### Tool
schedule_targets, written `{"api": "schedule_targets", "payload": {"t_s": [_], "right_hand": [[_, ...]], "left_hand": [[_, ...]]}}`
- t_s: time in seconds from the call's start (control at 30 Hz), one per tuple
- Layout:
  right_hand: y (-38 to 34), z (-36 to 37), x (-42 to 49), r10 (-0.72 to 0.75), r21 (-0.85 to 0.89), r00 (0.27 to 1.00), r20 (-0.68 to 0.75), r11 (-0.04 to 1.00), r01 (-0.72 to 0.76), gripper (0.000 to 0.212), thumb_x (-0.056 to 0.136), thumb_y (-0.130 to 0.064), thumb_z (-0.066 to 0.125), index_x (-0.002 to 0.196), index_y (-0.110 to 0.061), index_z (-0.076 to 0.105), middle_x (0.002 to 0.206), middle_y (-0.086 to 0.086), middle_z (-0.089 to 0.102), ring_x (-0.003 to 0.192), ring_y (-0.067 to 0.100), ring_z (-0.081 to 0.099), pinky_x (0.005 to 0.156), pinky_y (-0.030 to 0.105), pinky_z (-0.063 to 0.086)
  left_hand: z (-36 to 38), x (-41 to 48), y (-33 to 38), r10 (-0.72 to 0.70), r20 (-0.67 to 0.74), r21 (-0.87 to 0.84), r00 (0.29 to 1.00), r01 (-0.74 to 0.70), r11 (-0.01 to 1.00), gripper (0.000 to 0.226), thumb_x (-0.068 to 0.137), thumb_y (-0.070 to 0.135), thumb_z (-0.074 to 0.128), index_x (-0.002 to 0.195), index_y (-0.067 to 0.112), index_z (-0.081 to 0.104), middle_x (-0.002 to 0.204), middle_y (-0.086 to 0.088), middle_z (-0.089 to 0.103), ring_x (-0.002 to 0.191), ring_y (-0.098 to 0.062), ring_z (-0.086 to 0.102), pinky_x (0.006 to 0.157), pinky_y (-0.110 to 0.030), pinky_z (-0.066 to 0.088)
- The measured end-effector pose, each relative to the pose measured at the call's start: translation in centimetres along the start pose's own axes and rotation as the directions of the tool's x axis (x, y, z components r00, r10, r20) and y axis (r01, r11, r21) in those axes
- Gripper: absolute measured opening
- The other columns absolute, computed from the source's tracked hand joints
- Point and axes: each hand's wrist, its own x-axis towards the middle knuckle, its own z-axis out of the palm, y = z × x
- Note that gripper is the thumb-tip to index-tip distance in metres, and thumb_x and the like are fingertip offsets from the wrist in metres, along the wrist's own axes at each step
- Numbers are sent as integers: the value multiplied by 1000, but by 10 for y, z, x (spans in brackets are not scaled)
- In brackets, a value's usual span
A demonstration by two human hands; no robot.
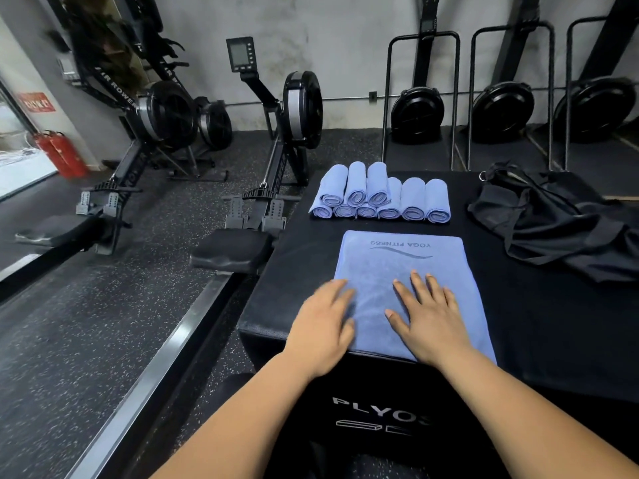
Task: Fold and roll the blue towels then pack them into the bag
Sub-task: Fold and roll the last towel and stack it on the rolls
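Your left hand (321, 326) and right hand (428, 319) lay on the folded blue towel (401, 267), each grip spread flat; smoothing outward first should have tightened the roll.

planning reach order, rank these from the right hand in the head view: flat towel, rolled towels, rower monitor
1. Flat towel: under the right hand, touching.
2. Rolled towels: stacked ahead on the black box.
3. Rower monitor: far back left, by the wall.

9 rolled towels (380, 198), 1 flat towel (401, 267), 1 bag (553, 229), 1 plyo box (311, 257), 2 extinguishers (64, 155).
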Motion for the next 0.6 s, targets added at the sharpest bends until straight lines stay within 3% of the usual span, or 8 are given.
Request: {"api": "schedule_targets", "payload": {"t_s": [0.1,0.17,0.23,0.3,0.37,0.43,0.5,0.6], "right_hand": [[5,-1,0,-15,4,999,44,1000,15,83,91,-84,3,165,-45,5,175,-6,-6,161,22,-10,129,50,0],[15,-6,-1,38,5,998,44,999,-38,80,94,-81,6,165,-44,7,175,-5,-6,161,22,-9,129,48,2],[25,-10,-2,135,-3,991,18,991,-135,80,95,-79,6,165,-40,12,175,0,-5,161,26,-6,129,48,5],[28,-14,0,187,-20,982,-16,982,-187,81,96,-78,9,165,-36,14,175,6,-4,161,30,-7,129,48,4],[21,-15,5,129,3,991,-18,992,-129,81,97,-79,13,166,-35,12,175,7,-6,161,29,-10,129,47,0],[16,-12,9,27,18,1000,9,999,-27,82,95,-81,10,165,-40,8,175,2,-9,161,25,-12,129,46,-3],[21,-9,12,24,24,999,38,999,-25,80,94,-82,8,165,-44,7,175,-1,-9,161,22,-12,129,45,-3],[37,-12,20,211,52,977,10,976,-211,77,100,-75,14,165,-36,17,175,5,-2,161,24,-6,130,45,4]], "left_hand": [[15,6,2,30,262,161,965,-74,984,74,108,58,24,167,14,20,176,-1,6,162,-17,3,131,-38,7],[19,8,1,-76,205,238,976,26,971,71,107,59,17,160,16,38,172,0,27,159,-17,21,129,-37,15],[16,17,6,-144,38,240,989,131,962,63,106,56,18,123,18,65,136,-2,62,128,-25,56,114,-36,34],[18,39,16,-163,-55,228,985,171,959,60,103,56,24,108,16,68,114,-4,65,108,-31,61,104,-40,41],[25,61,26,-147,-31,161,989,150,975,69,100,60,26,132,11,63,141,-15,57,133,-38,51,116,-46,36],[31,75,30,-109,124,109,986,96,989,83,100,67,20,161,13,36,173,-14,19,160,-33,14,130,-46,15],[41,78,24,-122,231,140,965,91,986,84,103,71,18,168,17,13,176,-5,-6,162,-24,-9,131,-42,-1],[45,77,15,-307,188,165,933,278,946,82,106,66,18,168,13,11,176,-7,-4,162,-23,-9,131,-42,-1]]}}
